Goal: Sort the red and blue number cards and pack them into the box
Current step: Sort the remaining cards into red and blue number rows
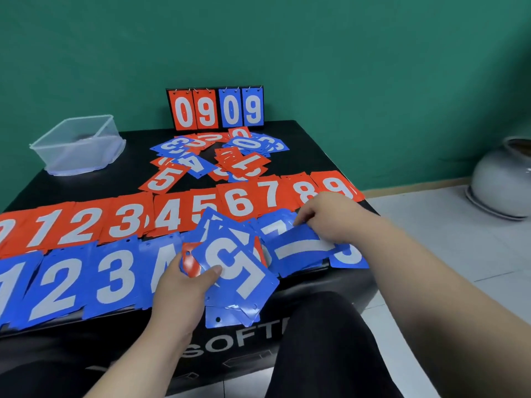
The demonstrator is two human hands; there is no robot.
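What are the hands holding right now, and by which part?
The left hand grips a fan of blue cards, 5 on top, by its left edge. The right hand pinches a blue 7 card at its far edge.

Both hands (184,285) and forearms (422,271) are bare, and black trousers (321,346) cover the legs.

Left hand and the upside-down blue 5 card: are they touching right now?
Touching. In the head view the thumb of the left hand lies on the printed face of the blue 5 card, with no gap between them.
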